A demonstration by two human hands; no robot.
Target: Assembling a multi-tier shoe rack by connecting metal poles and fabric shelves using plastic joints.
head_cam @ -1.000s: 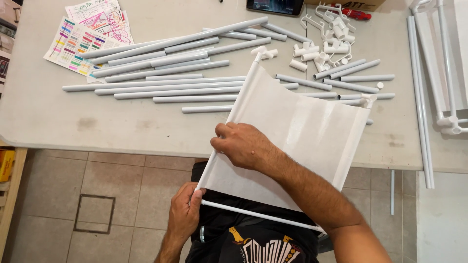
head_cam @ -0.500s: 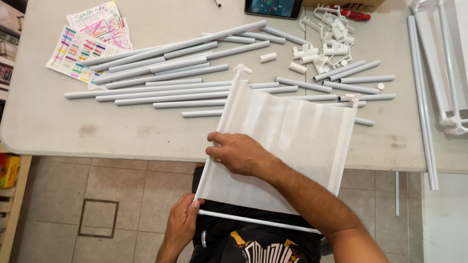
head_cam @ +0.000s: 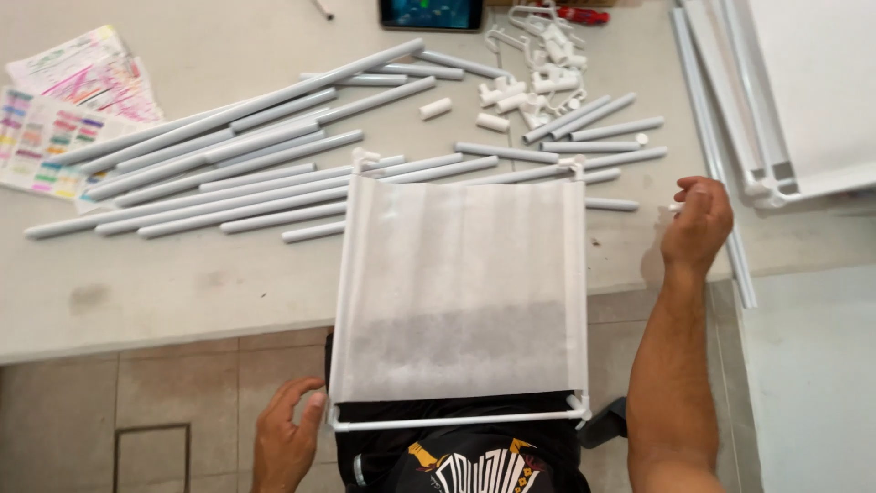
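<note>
A white fabric shelf panel stretched on thin white rods lies flat, half on the grey table and half over my lap. My left hand touches its near left corner with fingers apart. My right hand rests at the table's right edge, fingers curled around a small white piece I cannot make out clearly. Several grey-white tubes lie in a fan across the table behind the panel.
Small white plastic connectors are piled at the back. Coloured instruction sheets lie at the left, a phone at the back edge. An assembled white frame stands at the right. Tiled floor shows below.
The panel has turned from tilted to square and flat before me. My right hand left the panel and moved to the table's right edge. My left hand stays at the near corner.
</note>
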